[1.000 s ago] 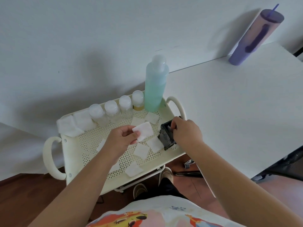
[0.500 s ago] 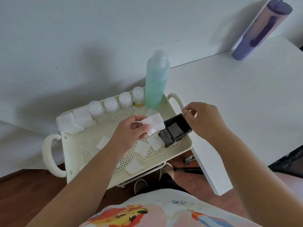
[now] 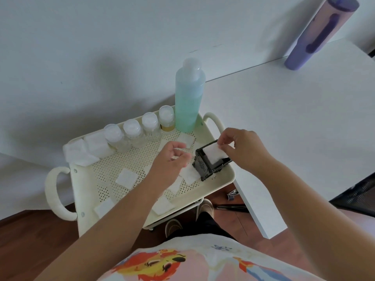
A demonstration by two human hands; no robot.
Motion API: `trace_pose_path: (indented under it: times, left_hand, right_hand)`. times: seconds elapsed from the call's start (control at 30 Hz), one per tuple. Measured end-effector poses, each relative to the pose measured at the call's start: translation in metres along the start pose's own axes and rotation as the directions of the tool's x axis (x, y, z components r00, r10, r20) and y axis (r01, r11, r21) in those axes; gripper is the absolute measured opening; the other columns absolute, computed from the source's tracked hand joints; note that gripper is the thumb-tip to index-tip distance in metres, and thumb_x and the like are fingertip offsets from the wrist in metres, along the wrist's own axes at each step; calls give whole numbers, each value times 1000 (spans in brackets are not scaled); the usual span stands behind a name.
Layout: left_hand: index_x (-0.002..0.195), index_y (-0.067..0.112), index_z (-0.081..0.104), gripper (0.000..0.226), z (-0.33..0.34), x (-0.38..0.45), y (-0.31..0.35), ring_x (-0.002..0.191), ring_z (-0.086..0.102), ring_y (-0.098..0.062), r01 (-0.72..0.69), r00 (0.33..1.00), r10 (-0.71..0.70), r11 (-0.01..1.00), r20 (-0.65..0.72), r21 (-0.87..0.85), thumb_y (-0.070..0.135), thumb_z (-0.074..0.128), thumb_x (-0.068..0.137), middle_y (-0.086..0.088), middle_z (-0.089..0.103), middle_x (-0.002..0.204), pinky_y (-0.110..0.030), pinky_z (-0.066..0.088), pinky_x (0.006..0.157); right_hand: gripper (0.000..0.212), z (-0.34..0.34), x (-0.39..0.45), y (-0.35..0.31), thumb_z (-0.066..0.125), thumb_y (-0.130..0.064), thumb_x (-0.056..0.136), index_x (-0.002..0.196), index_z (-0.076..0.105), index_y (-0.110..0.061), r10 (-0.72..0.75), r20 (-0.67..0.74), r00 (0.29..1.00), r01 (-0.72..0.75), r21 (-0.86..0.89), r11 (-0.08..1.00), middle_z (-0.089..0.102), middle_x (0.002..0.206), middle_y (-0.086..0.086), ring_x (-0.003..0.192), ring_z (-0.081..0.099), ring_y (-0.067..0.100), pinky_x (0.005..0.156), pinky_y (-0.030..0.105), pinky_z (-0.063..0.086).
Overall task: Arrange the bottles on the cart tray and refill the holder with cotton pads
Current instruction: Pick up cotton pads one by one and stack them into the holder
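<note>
Item: cart tray (image 3: 220, 180), cream, perforated, with a looped handle at each end. We find our hands over its right half.

Bottles: along the tray's far edge we count one tall blue-green bottle (image 3: 189, 98) at the right, upright, then four small clear-capped bottles (image 3: 140, 130) in a row to its left, the nearest to the tall one holding yellow liquid. Two white packets (image 3: 85, 151) lie at the far left corner.

Holder (image 3: 211, 162): black, tilted, at the tray's right edge. A cotton pad (image 3: 214, 154) sits in its open top.

Right hand (image 3: 243, 151): fingers curled, fingertips pinching the pad's far corner at the holder's mouth.

Left hand (image 3: 170, 163): hovers just left of the holder, fingers loosely bent, holding nothing.

Loose cotton pads (image 3: 126, 178): scattered flat across the tray floor, some partly hidden under our left arm.

White surface (image 3: 294, 128): beside the tray on the right, bearing a purple tumbler (image 3: 318, 35) at its far edge.
</note>
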State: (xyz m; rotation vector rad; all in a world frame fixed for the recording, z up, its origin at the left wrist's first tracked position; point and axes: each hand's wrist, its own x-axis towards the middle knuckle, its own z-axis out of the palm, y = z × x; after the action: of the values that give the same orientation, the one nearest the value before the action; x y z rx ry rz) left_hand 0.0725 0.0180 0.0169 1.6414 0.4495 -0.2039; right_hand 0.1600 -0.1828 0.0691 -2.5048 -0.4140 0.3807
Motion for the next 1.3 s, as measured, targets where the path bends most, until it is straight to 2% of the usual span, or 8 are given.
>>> trace_pose_path:
  times: [0.1,0.2,0.43,0.57,0.77,0.87,1.03,1.3]
  left_hand:
    - [95,45,59,20,-14,-5,-22,84,67,-13,68,997,-67,996,-24,49,44,64,75,2,69,93,-37,52,76]
    - [90,49,61,16,-21,-8,-39,87,66,-15,127,992,-127,988,-1,89,44,65,75,0,70,93,-41,51,84]
    - [91,44,63,14,-23,-6,-59,88,66,-15,169,982,-180,973,55,156,44,64,77,-6,67,97,-38,51,84]
    - [93,42,62,15,-26,-3,-64,87,65,-14,179,980,-193,965,58,191,42,64,78,-4,66,94,-33,50,80]
    - [100,39,59,14,-44,10,-72,84,62,-9,130,991,-135,937,-5,324,38,62,86,11,63,96,-23,46,65]
    - [116,32,58,27,-52,25,-78,104,52,-19,-2,1000,13,771,-13,637,35,59,89,11,56,116,-32,46,85]
    - [123,28,59,33,-43,50,-74,113,40,-24,-84,989,149,532,4,843,37,53,91,9,52,131,-32,40,89]
    - [118,21,55,38,-33,60,-78,103,50,-25,8,988,134,470,-81,883,37,64,84,-3,55,117,-34,39,77]
  right_hand:
    - [22,12,6,-1,56,-15,86,79,59,-36,71,116,991,-62,-86,994,66,99,1,92,59,19,82,35,51]
    - [26,22,9,-3,51,-13,85,80,60,-37,129,183,975,-100,-161,982,62,100,0,88,60,21,77,35,53]
    - [28,36,16,-2,46,-12,85,81,56,-38,135,139,981,-87,-308,947,40,79,-4,76,51,25,57,29,41]
    - [23,41,14,-2,51,-17,87,91,64,-37,107,75,992,-74,-347,935,36,75,-5,80,46,27,61,28,34]
    - [1,27,0,-7,70,-18,83,83,69,-17,-235,-184,954,189,-238,953,57,66,-8,69,52,19,59,31,45]
    - [4,17,8,-15,69,-17,84,88,70,-17,-356,-258,898,313,-194,930,55,62,-8,58,47,14,53,26,43]
    - [17,21,74,-32,59,-19,87,99,70,-24,-361,112,926,377,-187,907,68,87,-6,68,49,7,70,26,45]
    - [38,83,148,-38,52,-8,87,116,66,-28,-203,616,761,520,-393,758,63,124,-6,115,55,15,98,32,44]
